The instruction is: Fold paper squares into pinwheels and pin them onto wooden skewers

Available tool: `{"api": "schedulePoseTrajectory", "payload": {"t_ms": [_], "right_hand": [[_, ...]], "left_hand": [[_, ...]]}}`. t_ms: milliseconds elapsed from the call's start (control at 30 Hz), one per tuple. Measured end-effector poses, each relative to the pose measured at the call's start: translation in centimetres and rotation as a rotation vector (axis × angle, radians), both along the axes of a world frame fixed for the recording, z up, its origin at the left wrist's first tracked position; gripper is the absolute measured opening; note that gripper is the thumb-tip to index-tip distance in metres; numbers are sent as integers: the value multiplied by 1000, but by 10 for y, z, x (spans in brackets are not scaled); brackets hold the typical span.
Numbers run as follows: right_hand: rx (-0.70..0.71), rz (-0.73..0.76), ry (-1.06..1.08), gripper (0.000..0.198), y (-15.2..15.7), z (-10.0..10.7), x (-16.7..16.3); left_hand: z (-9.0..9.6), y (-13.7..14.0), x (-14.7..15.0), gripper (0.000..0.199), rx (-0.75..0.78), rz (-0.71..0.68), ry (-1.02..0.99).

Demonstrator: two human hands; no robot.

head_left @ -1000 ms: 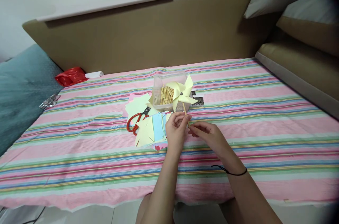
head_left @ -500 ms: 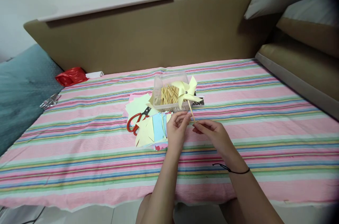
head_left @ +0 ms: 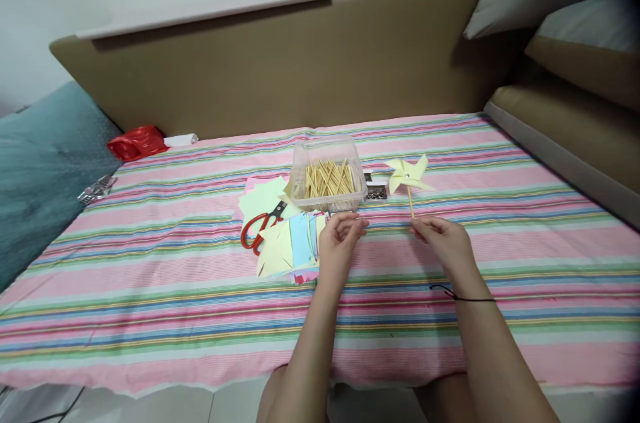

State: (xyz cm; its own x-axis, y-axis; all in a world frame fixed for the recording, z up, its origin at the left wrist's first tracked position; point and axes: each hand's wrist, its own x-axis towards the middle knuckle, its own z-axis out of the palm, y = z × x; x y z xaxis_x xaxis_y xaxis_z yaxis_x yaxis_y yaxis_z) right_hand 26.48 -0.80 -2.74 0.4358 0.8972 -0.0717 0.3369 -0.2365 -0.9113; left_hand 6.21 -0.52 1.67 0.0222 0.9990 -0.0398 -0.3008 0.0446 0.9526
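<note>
A pale yellow paper pinwheel (head_left: 407, 175) on a thin wooden stick is upright above the cloth. My right hand (head_left: 443, 239) pinches the lower end of that stick. My left hand (head_left: 343, 239) holds nothing, its fingers curled loosely and apart, beside a stack of cut paper pieces (head_left: 283, 248). Behind my left hand stands a clear plastic box (head_left: 327, 204) full of wooden sticks (head_left: 327, 179). Red-handled scissors (head_left: 263, 226) rest on pale green paper sheets (head_left: 267, 195) to the left.
A small pack of dark metal bits (head_left: 376, 192) lies right of the box. A striped cloth (head_left: 150, 263) covers the surface. At the far left are a red plastic bag (head_left: 137, 143), a white item (head_left: 181, 140) and a shiny clear packet (head_left: 97, 189). Cushions (head_left: 590, 36) are at the right.
My right hand has carried the pinwheel to the right, away from my left hand and from in front of the box. My left hand has stayed nearly in place.
</note>
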Motion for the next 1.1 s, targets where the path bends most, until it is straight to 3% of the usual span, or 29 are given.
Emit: {"api": "schedulePoseTrajectory", "payload": {"t_ms": [267, 800, 1100], "right_hand": [[-136, 5, -180, 33, 8, -16, 8], [-365, -24, -537, 27, 5, -1, 11], [-387, 2, -635, 16, 9, 0, -3]], "left_hand": [[2, 1, 0, 26, -10, -4, -1], [-2, -1, 2, 24, 63, -60, 57], [-2, -7, 1, 18, 272, -92, 462]]}}
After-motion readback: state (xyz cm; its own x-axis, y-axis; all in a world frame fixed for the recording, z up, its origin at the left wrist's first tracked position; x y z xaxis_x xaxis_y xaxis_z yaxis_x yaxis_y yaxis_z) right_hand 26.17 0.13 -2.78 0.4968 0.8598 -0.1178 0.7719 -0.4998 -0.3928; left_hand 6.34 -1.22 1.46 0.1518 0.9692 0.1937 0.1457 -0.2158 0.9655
